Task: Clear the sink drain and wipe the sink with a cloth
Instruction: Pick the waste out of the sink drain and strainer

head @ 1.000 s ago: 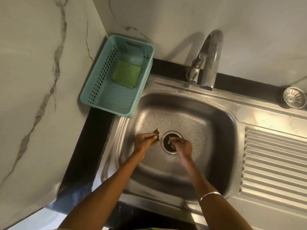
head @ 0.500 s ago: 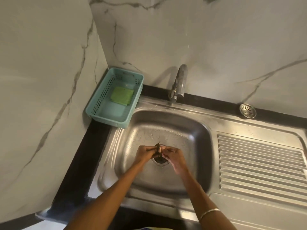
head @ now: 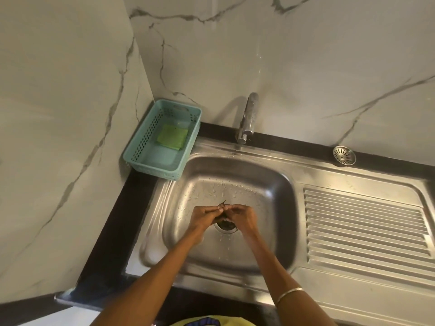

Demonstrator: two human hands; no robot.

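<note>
Nearest the person, both forearms reach over the front edge of the sink and meet above the drain in the middle of the basin. The left hand and the right hand are fingertip to fingertip, and each grip pinches the same dark scrap of debris, whose pointed tip pokes up between them; it looks like a wet leaf, though it is too small to be sure. Judging by its look, it is light, limp and slippery, likely to tear or slide if pulled hard, so a pinch low on its body, near where the fingers already meet, should serve better than tugging the thin tip. More dark matter seems to sit in the drain opening below the hands. Further back, at the left rear corner of the surface, a teal basket stands just beside the basin and holds a green cloth, soft and flat, easiest taken by one edge. The tap rises at the back edge, and a strainer lies well apart toward the right rear.
</note>
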